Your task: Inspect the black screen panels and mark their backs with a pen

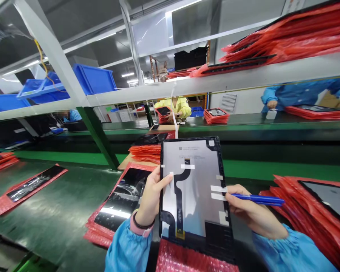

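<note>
A tablet screen (197, 196) is tilted up in front of me with its silvery back facing me. Its back carries a black flex cable (179, 200), white tape strips and a dark frame. My left hand (150, 192) grips the screen's left edge, thumb on the back and the other fingers hidden behind. At the right edge, my right hand (252, 211) pinches a slim blue pen (260, 199), its fingertips touching the screen beside two white tape strips (218, 192). Below the screen lies a red bubble-wrap bag (194, 258).
Screens on red bubble bags lie left of me (121, 196), with another screen (34, 183) farther left. A red-bagged stack (314, 211) stands right. A shelf beam (187, 87) crosses ahead, bearing blue bins (95, 79) and red bags (294, 37). Co-workers sit opposite.
</note>
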`<action>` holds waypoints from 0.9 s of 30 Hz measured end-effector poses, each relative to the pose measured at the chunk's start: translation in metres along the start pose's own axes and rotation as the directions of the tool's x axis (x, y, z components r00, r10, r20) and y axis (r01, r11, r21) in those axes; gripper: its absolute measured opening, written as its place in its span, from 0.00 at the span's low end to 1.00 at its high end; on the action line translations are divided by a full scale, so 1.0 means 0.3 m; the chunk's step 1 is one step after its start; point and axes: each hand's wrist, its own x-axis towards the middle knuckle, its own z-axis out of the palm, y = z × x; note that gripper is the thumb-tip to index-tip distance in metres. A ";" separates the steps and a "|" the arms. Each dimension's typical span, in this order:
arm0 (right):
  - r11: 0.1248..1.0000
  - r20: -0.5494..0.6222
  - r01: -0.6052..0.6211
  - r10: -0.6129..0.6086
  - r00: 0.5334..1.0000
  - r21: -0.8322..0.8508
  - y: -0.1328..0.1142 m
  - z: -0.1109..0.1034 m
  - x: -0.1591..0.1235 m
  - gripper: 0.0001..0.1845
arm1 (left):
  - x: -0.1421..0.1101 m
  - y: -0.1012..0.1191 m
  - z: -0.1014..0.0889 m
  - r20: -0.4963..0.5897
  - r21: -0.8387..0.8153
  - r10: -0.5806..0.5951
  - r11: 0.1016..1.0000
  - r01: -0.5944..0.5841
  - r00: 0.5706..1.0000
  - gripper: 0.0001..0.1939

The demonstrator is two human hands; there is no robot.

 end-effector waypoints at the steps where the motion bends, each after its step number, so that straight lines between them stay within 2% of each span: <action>1: 1.000 0.022 -0.005 0.004 1.000 0.014 -0.002 -0.006 0.008 0.14 | 0.008 -0.002 0.003 0.014 -0.012 0.001 1.000 0.000 1.000 0.12; 5: 0.994 0.111 -0.057 0.046 0.993 0.095 -0.020 -0.016 0.051 0.12 | 0.038 -0.006 0.019 0.045 -0.033 0.032 0.999 -0.031 0.998 0.14; 7: 0.993 0.080 0.008 -0.017 0.997 0.114 -0.036 -0.016 0.067 0.12 | 0.041 -0.007 0.027 0.017 0.015 0.090 0.996 -0.090 0.996 0.14; 10: 0.961 -0.043 0.234 -0.230 0.972 0.145 -0.060 -0.010 0.065 0.17 | 0.024 -0.018 0.034 -0.062 0.266 0.271 0.932 -0.246 0.961 0.07; 11: 0.950 -0.047 0.269 -0.265 0.963 0.158 -0.066 -0.006 0.056 0.19 | 0.015 -0.025 0.036 -0.050 0.368 0.340 0.880 -0.299 0.939 0.07; 12: 0.948 -0.018 0.264 -0.265 0.964 0.178 -0.069 -0.001 0.043 0.20 | 0.005 -0.032 0.037 0.005 0.450 0.398 0.818 -0.357 0.917 0.08; 13: 0.956 0.042 0.222 -0.234 0.971 0.194 -0.070 0.003 0.029 0.22 | -0.003 -0.040 0.039 0.104 0.499 0.435 0.755 -0.426 0.894 0.12; 15: 0.974 0.150 0.102 -0.134 0.980 0.202 -0.065 0.009 0.000 0.28 | -0.016 -0.053 0.044 0.376 0.500 0.420 0.658 -0.563 0.826 0.20; 17: 0.982 0.146 0.038 -0.066 0.987 0.187 -0.056 0.007 -0.023 0.36 | -0.021 -0.057 0.053 0.599 0.452 0.339 0.605 -0.655 0.726 0.24; 18: 0.983 0.106 0.030 -0.050 0.993 0.179 -0.052 0.003 -0.030 0.37 | -0.022 -0.054 0.058 0.665 0.439 0.295 0.589 -0.679 0.686 0.24; 21: 0.976 -0.004 -0.008 0.009 1.000 0.219 -0.052 -0.009 -0.045 0.31 | -0.021 -0.036 0.074 0.741 0.440 0.248 0.523 -0.730 0.624 0.23; 23: 0.954 -0.040 -0.067 0.082 0.996 0.292 -0.058 -0.009 -0.053 0.22 | -0.026 -0.020 0.086 0.770 0.446 0.263 0.430 -0.785 0.581 0.23; 25: 0.938 -0.056 -0.125 0.151 0.987 0.324 -0.059 -0.001 -0.063 0.16 | -0.042 -0.007 0.098 0.822 0.400 0.277 0.339 -0.852 0.497 0.21; 27: 0.946 -0.049 -0.162 0.183 0.982 0.281 -0.050 0.006 -0.073 0.16 | -0.063 0.005 0.106 0.877 0.319 0.262 0.311 -0.896 0.403 0.18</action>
